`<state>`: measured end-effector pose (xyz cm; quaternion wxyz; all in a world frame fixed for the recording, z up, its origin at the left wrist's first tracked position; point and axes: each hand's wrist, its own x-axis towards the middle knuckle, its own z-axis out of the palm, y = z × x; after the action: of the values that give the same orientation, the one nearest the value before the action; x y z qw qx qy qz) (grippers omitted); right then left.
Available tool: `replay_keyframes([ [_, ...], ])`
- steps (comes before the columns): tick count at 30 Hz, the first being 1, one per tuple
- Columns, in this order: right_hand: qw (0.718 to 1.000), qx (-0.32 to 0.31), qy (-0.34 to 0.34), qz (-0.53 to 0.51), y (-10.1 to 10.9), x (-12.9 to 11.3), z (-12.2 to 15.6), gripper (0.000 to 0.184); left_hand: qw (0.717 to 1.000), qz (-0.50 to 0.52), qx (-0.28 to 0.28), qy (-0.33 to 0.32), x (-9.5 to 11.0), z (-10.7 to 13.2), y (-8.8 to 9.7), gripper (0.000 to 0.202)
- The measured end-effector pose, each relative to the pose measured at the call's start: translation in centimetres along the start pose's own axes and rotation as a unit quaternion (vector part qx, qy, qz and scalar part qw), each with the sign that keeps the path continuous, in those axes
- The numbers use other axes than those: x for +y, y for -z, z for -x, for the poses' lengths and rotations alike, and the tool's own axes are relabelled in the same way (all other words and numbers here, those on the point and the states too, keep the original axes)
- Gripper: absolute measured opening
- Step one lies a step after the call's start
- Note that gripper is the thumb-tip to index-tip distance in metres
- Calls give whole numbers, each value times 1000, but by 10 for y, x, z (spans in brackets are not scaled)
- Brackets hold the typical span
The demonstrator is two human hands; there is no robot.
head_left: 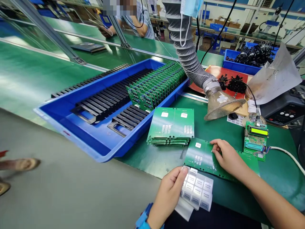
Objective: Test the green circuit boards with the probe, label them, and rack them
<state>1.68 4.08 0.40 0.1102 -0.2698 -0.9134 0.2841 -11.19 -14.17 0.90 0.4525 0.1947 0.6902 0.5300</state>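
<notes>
My left hand (168, 194) is closed on a sheet of small white printed labels (198, 190) near the table's front edge. My right hand (227, 156) rests on a flat green circuit board (200, 155) lying on the green mat, fingertips pressed down near the board's middle. That board carries one white label near its top. Just behind it lies a stack of similar green boards (172, 127), each half bearing a white label.
A blue tray (100, 140) holds black slotted racks and upright green boards (157, 86). A grey fume hose with a cone nozzle (220, 103) hangs at right. A small device with a lit display (256, 136), a red tray, a blue parts bin and another person behind.
</notes>
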Motion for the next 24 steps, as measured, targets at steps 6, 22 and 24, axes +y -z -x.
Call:
replay_keyframes([
  [6,996,84,20,36,0,-12,19,19,999,-32,0,-30,3,0,-7,46],
  [22,854,-36,-212,-475,18,-24,34,20,986,-108,-126,-14,-2,-2,-12,23],
  [24,872,12,-229,-433,37,0,35,23,984,-66,-161,26,-5,-4,-14,26],
])
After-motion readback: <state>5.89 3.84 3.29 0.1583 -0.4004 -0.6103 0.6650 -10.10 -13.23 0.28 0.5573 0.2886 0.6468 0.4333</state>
